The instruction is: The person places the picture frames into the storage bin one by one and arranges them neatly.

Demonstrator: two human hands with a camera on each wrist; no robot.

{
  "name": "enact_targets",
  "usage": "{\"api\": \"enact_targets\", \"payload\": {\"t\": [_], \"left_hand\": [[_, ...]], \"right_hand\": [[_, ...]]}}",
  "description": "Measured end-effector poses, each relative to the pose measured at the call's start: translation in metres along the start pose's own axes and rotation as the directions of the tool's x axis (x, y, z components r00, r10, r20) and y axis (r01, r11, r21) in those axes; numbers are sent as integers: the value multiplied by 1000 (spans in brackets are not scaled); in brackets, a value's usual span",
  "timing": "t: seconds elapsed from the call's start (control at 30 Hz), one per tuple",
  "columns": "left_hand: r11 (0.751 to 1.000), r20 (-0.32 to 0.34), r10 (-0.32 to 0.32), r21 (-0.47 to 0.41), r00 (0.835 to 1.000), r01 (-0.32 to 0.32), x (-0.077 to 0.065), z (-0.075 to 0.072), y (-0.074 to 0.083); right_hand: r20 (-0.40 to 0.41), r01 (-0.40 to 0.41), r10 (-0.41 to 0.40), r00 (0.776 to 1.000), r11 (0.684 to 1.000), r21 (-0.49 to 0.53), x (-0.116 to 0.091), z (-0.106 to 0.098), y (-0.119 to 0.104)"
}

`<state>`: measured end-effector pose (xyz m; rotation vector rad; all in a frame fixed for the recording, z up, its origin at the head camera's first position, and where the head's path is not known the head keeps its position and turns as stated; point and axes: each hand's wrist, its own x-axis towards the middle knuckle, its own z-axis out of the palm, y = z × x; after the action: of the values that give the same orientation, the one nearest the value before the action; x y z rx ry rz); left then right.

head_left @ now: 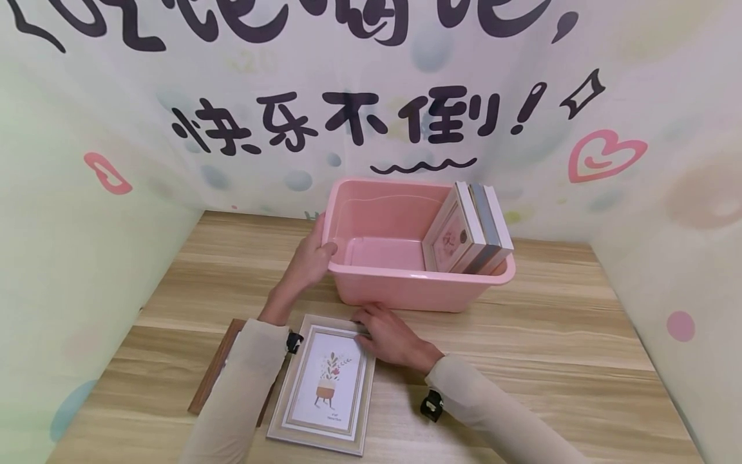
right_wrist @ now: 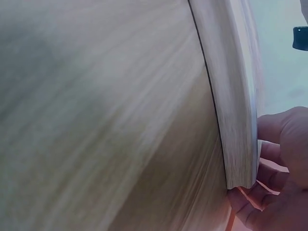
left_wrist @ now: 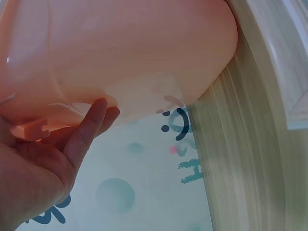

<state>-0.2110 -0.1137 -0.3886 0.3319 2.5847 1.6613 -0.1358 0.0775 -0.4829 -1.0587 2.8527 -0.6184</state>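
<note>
The left hand (head_left: 312, 259) grips the left rim of a pink tub (head_left: 400, 293) — thumb over it, fingers outside. The right hand (head_left: 393, 336) curls round a picture frame's (head_left: 327, 374) far corner — on the table (head_left: 539, 348), just before the tub.

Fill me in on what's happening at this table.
A person is handling picture frames and a pink tub. Their left hand grips the tub's left end, while the right hand holds the far right corner of a pale frame lying face up. Several frames stand in the tub's right end; a brown frame is partly hidden by the left forearm.
</note>
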Motion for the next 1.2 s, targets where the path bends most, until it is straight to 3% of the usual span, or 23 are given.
{"api": "enact_targets", "payload": {"t": [0.3,0.47,0.63,0.93,1.2], "left_hand": [[1000,4,-9,-17,1000,9,1,1,1],[1000,6,-6,-22,1000,6,1,1,1],[999,7,-13,-32,1000,13,0,1,1],[1000,0,-22,-21,1000,21,2,1,-2],[1000,3,-26,-11,1000,26,1,1,-1]], "right_hand": [[45,-22,22,999,1000,16,-1,-9,1],[91,-68,57,994,990,122,-3,-20,-1],[114,-122,97,989,963,239,-6,-29,0],[109,-105,63,992,893,439,-10,-43,3],[81,-73,38,996,865,496,-13,-49,12]]}}
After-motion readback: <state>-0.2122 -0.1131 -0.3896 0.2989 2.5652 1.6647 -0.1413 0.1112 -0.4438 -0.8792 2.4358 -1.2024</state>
